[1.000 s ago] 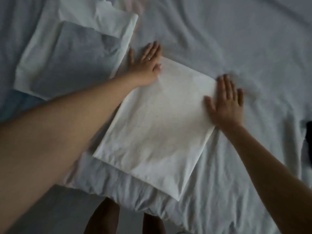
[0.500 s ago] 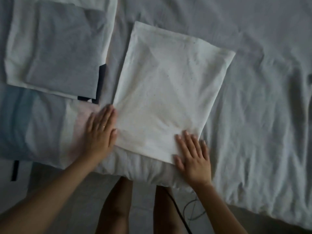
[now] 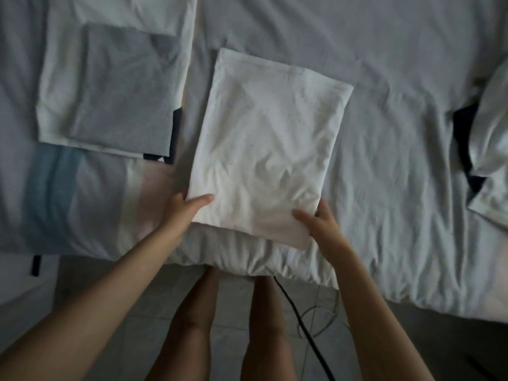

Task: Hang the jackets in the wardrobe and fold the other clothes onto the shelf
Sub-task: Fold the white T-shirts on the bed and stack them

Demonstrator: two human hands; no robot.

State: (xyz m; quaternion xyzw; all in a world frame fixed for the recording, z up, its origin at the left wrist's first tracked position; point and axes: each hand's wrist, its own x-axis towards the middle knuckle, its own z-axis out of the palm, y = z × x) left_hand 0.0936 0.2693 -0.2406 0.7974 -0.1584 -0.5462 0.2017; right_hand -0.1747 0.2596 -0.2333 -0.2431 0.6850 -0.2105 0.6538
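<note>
**Both hands grip the folded white garment at the bed's near edge**

A folded white garment (image 3: 266, 149) lies flat on the bed (image 3: 384, 78), a neat rectangle turned slightly askew, with its near end reaching the bed's near edge. The left hand (image 3: 184, 209) holds the garment's near left corner, with the thumb lying on top of the cloth and the fingers tucked out of sight beneath it. The right hand (image 3: 320, 222) holds the near right corner the same way, thumb on top and fingers hidden under the fabric. The cloth between the two hands is lightly creased.

Toward the bed's left side and further from the near edge sits a stack of folded clothes, apart from the white garment. It is a grey folded top (image 3: 123, 97) resting on a larger white folded piece (image 3: 57, 86), with a strip of dark navy fabric (image 3: 176, 130) showing under the stack's right edge. At the bed's right edge, a crumpled white cloth (image 3: 492, 127) lies over a dark garment (image 3: 466, 133).

Below the near edge, a black cable (image 3: 302, 323) runs across the tiled floor (image 3: 233, 331) beside the person's bare legs.
</note>
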